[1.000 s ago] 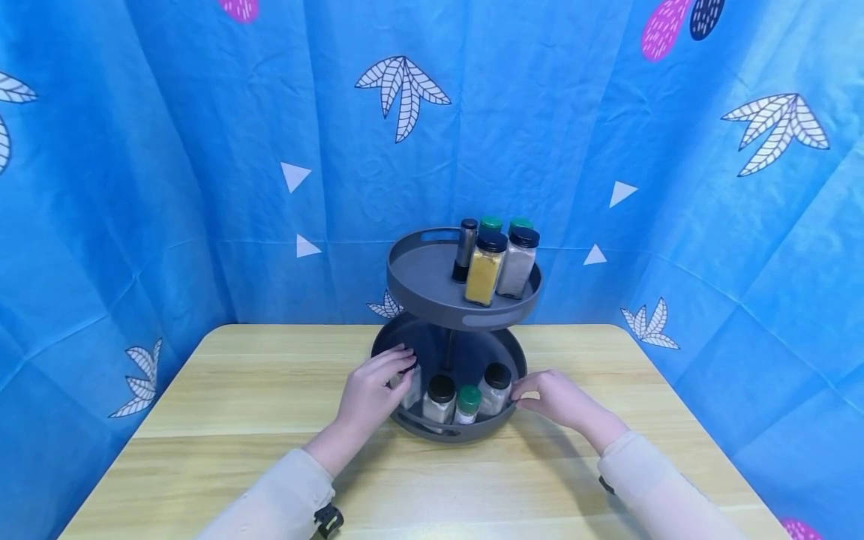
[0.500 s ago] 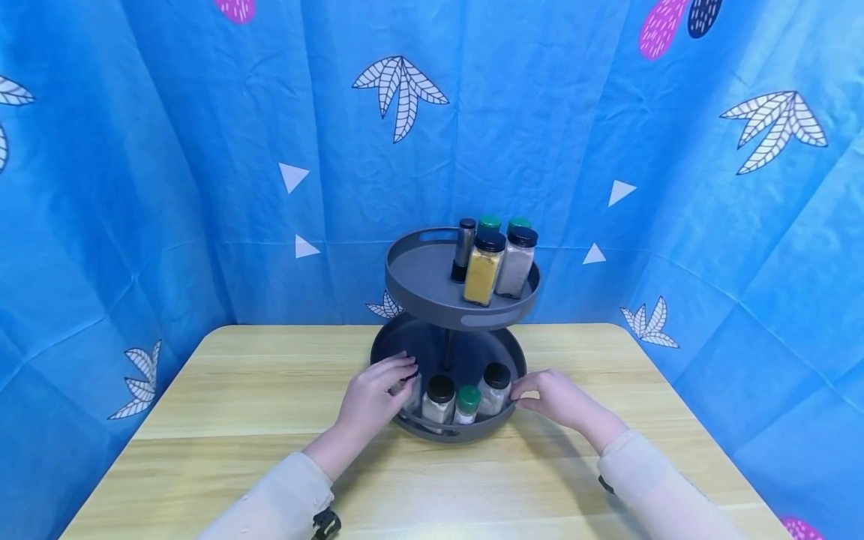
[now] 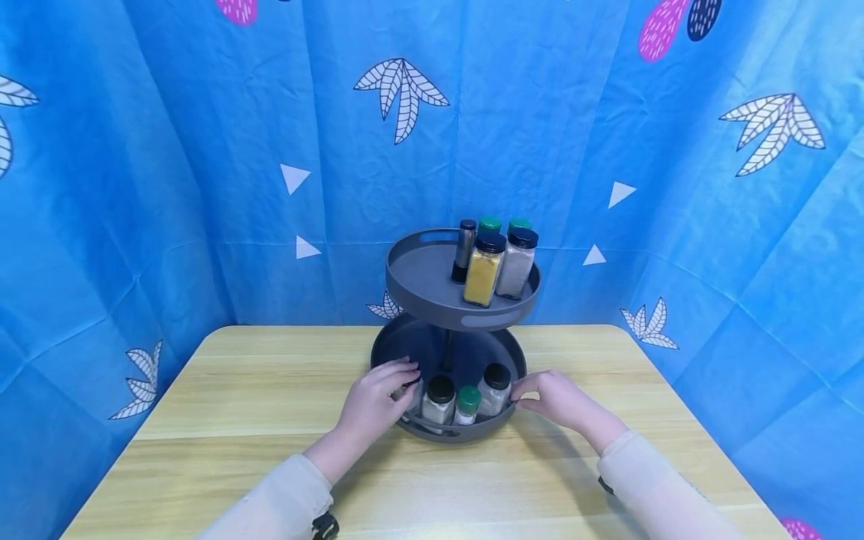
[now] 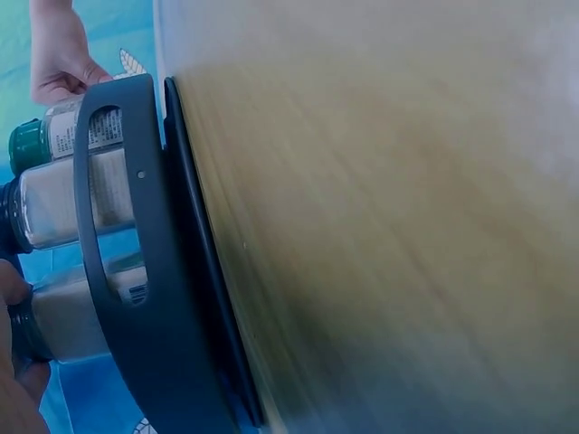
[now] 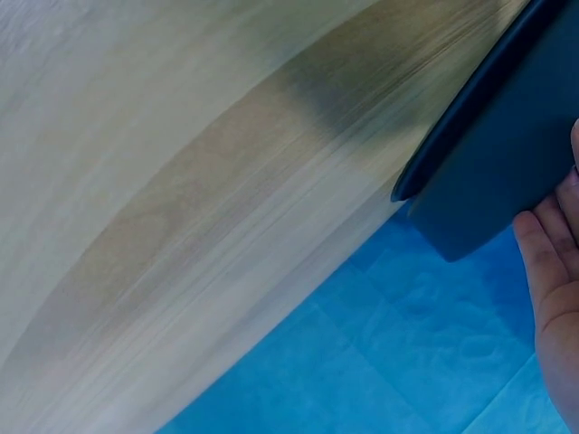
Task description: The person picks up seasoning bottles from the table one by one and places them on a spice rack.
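Observation:
A dark grey two-tier spice rack point(image 3: 432, 304) stands on the table. At the left of its lower tier, my left hand point(image 3: 374, 397) grips a square spice jar point(image 4: 68, 316) by its black lid; the fingers hide most of it in the head view. Beside it in the tier are a black-lidded jar with pale contents point(image 3: 439, 405), a small green-lidded jar point(image 3: 467, 405) and another black-lidded jar point(image 3: 495, 390). My right hand point(image 3: 560, 401) pinches the lower tier's rim on the right side, and its fingers touch the tier's outer wall point(image 5: 507, 181) in the right wrist view.
Up on the top tier stand a jar of yellow powder point(image 3: 482, 274), a jar of greyish powder point(image 3: 516, 266), a slim dark grinder-like bottle point(image 3: 464, 251) and two green-lidded containers behind. The wooden table point(image 3: 270, 390) ends at a blue patterned curtain point(image 3: 270, 112).
My left hand has shifted slightly right and down, with the jar moving a little toward its black-lidded neighbour. The right hand stays in place on the rim.

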`<state>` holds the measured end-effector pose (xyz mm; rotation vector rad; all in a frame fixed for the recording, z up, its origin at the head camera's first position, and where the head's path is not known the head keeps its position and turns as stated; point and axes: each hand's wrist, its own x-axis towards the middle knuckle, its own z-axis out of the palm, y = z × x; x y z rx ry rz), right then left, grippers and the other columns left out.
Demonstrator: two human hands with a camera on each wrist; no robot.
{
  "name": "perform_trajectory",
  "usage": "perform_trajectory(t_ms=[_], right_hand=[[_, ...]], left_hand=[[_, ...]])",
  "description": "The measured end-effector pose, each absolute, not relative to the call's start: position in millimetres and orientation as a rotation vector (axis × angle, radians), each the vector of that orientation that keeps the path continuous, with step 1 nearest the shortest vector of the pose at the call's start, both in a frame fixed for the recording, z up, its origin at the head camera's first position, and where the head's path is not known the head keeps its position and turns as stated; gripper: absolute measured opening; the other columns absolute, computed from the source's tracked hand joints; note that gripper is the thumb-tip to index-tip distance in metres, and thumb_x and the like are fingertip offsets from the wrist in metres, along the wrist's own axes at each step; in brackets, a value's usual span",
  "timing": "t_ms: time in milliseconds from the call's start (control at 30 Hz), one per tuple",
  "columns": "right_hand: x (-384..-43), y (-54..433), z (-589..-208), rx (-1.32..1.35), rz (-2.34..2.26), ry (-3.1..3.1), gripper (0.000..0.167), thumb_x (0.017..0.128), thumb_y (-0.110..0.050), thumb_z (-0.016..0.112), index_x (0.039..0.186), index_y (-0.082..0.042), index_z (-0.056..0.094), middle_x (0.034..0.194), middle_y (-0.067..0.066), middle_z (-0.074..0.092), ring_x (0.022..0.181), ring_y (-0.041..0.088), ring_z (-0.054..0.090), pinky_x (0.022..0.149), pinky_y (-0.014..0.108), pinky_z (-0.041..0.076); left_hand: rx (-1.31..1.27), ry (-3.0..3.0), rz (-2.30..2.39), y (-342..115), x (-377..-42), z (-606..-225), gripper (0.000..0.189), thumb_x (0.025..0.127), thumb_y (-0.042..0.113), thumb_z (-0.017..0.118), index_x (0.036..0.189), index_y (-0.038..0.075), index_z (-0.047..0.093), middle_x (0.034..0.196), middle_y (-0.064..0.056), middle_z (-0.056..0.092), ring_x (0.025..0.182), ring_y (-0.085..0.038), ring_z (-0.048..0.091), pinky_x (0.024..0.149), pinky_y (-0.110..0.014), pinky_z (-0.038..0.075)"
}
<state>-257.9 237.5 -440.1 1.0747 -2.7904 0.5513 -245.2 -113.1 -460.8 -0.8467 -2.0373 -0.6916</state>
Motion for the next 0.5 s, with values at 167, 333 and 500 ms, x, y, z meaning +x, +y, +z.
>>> perform_trajectory(t_ms=[167, 333, 500], right_hand=[[-258.2, 238.0, -441.5, 1.081, 0.555, -2.780, 0.017, 0.082, -0.001, 0.079, 0.095, -0.013, 0.080, 0.096, 0.000, 0.076, 0.095, 0.023, 0.072, 0.084, 0.039, 0.059], [-259.1, 238.1, -441.5, 1.074, 0.562, -2.796, 0.016, 0.083, -0.002, 0.079, 0.095, -0.012, 0.080, 0.097, 0.000, 0.076, 0.096, 0.023, 0.071, 0.086, 0.039, 0.059], [-259.0, 237.3, -440.4, 1.066, 0.581, -2.815, 0.016, 0.083, -0.003, 0.079, 0.095, -0.013, 0.080, 0.098, 0.000, 0.076, 0.097, 0.024, 0.071, 0.087, 0.040, 0.058]], left_hand=[[-0.838, -2.092, -0.684, -113.6, -241.4, -458.0, 0.019, 0.078, 0.007, 0.083, 0.096, 0.011, 0.080, 0.106, -0.001, 0.076, 0.107, -0.020, 0.070, 0.090, -0.036, 0.058], [-0.840, -2.122, -0.685, -114.7, -238.3, -455.4, 0.021, 0.077, 0.008, 0.083, 0.098, 0.011, 0.080, 0.108, 0.000, 0.075, 0.108, -0.020, 0.069, 0.092, -0.036, 0.057], [-0.854, -2.112, -0.686, -115.6, -237.4, -455.1, 0.022, 0.077, 0.008, 0.084, 0.098, 0.011, 0.080, 0.108, -0.001, 0.075, 0.108, -0.021, 0.069, 0.092, -0.037, 0.057]])
